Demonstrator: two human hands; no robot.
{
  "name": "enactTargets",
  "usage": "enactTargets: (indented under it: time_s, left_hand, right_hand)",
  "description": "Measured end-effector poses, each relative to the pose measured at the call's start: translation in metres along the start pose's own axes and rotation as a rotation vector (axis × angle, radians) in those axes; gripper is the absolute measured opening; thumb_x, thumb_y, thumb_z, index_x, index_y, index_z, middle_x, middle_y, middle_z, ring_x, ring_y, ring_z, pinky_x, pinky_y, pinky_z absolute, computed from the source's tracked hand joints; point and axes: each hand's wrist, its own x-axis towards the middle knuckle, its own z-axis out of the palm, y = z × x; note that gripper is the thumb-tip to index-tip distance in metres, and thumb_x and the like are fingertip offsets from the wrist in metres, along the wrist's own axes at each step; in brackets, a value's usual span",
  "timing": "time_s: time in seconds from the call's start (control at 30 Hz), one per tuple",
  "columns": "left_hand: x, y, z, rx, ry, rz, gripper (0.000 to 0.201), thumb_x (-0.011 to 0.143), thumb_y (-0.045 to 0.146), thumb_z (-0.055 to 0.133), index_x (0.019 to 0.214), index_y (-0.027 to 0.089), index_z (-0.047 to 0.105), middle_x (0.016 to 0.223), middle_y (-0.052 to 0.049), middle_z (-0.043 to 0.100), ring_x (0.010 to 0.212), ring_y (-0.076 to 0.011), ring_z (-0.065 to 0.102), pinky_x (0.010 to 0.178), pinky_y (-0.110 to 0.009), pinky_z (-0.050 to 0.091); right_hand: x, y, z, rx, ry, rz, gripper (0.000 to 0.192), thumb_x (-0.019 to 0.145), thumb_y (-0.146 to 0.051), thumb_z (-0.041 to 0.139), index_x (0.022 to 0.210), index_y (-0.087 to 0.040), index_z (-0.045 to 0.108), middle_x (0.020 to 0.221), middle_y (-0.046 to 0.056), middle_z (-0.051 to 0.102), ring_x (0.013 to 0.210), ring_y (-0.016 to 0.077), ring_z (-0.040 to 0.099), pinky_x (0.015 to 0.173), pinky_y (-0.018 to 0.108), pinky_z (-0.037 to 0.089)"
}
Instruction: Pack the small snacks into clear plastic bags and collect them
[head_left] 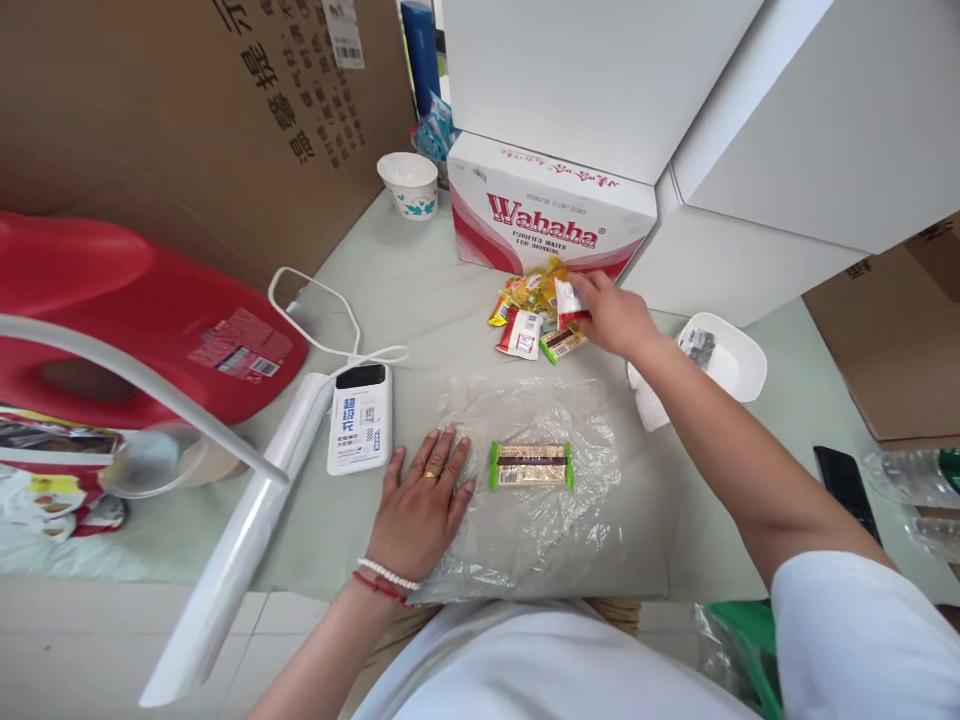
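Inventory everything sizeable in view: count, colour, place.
Wrapped bar: 1, tan, on film
Film: 1, clear, front centre
Snack packets: several, multicoloured, before carton
Carton: 1, white-red, back
Paper cup: 1, white, beside carton
Device: 1, white, left
Roll: 1, whitish, left
Jug: 1, red, left
Tray: 1, white, right
Phone: 1, black, far right
Cardboard: several, brown, both sides
Panels: several, white, back
Table: 1, greenish, beneath
Shirt: 1, white, front
Left hand: 1, ungloved, beside bar
Right hand: 1, ungloved, at packets

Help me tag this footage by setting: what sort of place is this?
Probably a household or office table, though which is unclear: on it are wrapped snacks, a Wahaha water carton and a cup.
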Motion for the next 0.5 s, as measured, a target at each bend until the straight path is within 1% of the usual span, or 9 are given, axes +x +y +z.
enactTargets:
  time_s: [0.07, 0.1, 0.13, 0.2, 0.23, 0.27, 0.33, 0.4, 0.5]
  left_hand:
    - [0.0, -0.001, 0.0, 0.012, 0.003, 0.0, 0.055, 0.106, 0.039, 0.039, 0.157, 0.02, 0.049, 0.164, -0.012, 0.044, 0.15, -0.0342, 0.045, 0.125, -0.06, 0.022]
    - [0.0, -0.001, 0.0, 0.019, 0.004, 0.001, 0.056, 0.106, 0.04, 0.038, 0.156, 0.019, 0.049, 0.164, -0.012, 0.045, 0.15, -0.0342, 0.045, 0.125, -0.06, 0.022]
    - [0.0, -0.001, 0.0, 0.023, 0.005, 0.003, 0.055, 0.106, 0.04, 0.038, 0.156, 0.019, 0.049, 0.164, -0.012, 0.045, 0.15, -0.0341, 0.045, 0.125, -0.06, 0.022]
    - [0.0, 0.0, 0.0, 0.024, 0.001, 0.008, 0.055, 0.106, 0.039, 0.038, 0.157, 0.02, 0.049, 0.164, -0.012, 0.045, 0.15, -0.0333, 0.045, 0.125, -0.059, 0.022]
    - [0.0, 0.0, 0.0, 0.021, -0.001, 0.007, 0.055, 0.106, 0.039, 0.039, 0.157, 0.02, 0.049, 0.164, -0.011, 0.045, 0.15, -0.0329, 0.045, 0.126, -0.059, 0.022]
    - [0.0, 0.001, 0.0, 0.018, -0.003, 0.004, 0.055, 0.106, 0.039, 0.039, 0.157, 0.021, 0.049, 0.164, -0.011, 0.045, 0.15, -0.0328, 0.045, 0.126, -0.058, 0.021]
    - [-0.001, 0.004, 0.0, 0.011, -0.003, -0.013, 0.054, 0.106, 0.038, 0.04, 0.156, 0.021, 0.05, 0.164, -0.011, 0.045, 0.15, -0.0329, 0.045, 0.126, -0.058, 0.021]
    - [-0.004, 0.007, 0.0, 0.004, -0.008, -0.034, 0.054, 0.106, 0.038, 0.039, 0.156, 0.021, 0.05, 0.164, -0.011, 0.044, 0.151, -0.033, 0.044, 0.126, -0.059, 0.02]
    - [-0.007, 0.01, 0.0, -0.026, -0.02, -0.061, 0.055, 0.108, 0.038, 0.034, 0.157, 0.019, 0.048, 0.165, -0.012, 0.044, 0.152, -0.0324, 0.042, 0.126, -0.059, 0.019]
  right_hand:
    - [0.012, 0.005, -0.007, 0.064, 0.072, -0.005, 0.083, 0.092, -0.027, 0.061, 0.166, -0.02, 0.024, 0.162, 0.02, 0.035, 0.127, 0.037, 0.058, 0.098, 0.048, 0.052]
    - [0.017, 0.005, -0.007, 0.084, 0.102, -0.014, 0.082, 0.092, -0.026, 0.061, 0.165, -0.018, 0.025, 0.161, 0.021, 0.035, 0.128, 0.0372, 0.057, 0.1, 0.049, 0.051]
    - [0.02, 0.005, -0.005, 0.092, 0.113, -0.032, 0.077, 0.092, -0.024, 0.06, 0.163, -0.016, 0.03, 0.159, 0.021, 0.039, 0.127, 0.037, 0.058, 0.101, 0.049, 0.05]
    - [0.019, 0.0, 0.006, 0.073, 0.042, -0.113, 0.06, 0.095, -0.02, 0.053, 0.154, -0.017, 0.047, 0.149, 0.019, 0.051, 0.121, 0.0351, 0.061, 0.097, 0.047, 0.051]
    - [0.016, -0.004, 0.014, 0.049, -0.029, -0.164, 0.054, 0.095, -0.018, 0.05, 0.148, -0.018, 0.053, 0.146, 0.017, 0.056, 0.118, 0.0338, 0.063, 0.094, 0.045, 0.052]
    - [0.011, -0.007, 0.023, 0.02, -0.102, -0.21, 0.053, 0.094, -0.016, 0.049, 0.146, -0.019, 0.057, 0.146, 0.016, 0.057, 0.115, 0.0327, 0.065, 0.09, 0.042, 0.052]
    - [0.0, -0.012, 0.039, -0.036, -0.204, -0.261, 0.06, 0.09, -0.014, 0.051, 0.15, -0.02, 0.053, 0.155, 0.016, 0.052, 0.114, 0.0319, 0.066, 0.083, 0.039, 0.053]
    - [-0.01, -0.012, 0.05, -0.079, -0.231, -0.249, 0.067, 0.089, -0.013, 0.052, 0.155, -0.02, 0.047, 0.16, 0.016, 0.047, 0.113, 0.0325, 0.066, 0.079, 0.039, 0.052]
    - [-0.022, -0.008, 0.052, -0.128, -0.228, -0.209, 0.058, 0.093, -0.018, 0.047, 0.151, -0.019, 0.052, 0.153, 0.018, 0.053, 0.109, 0.0332, 0.068, 0.078, 0.041, 0.052]
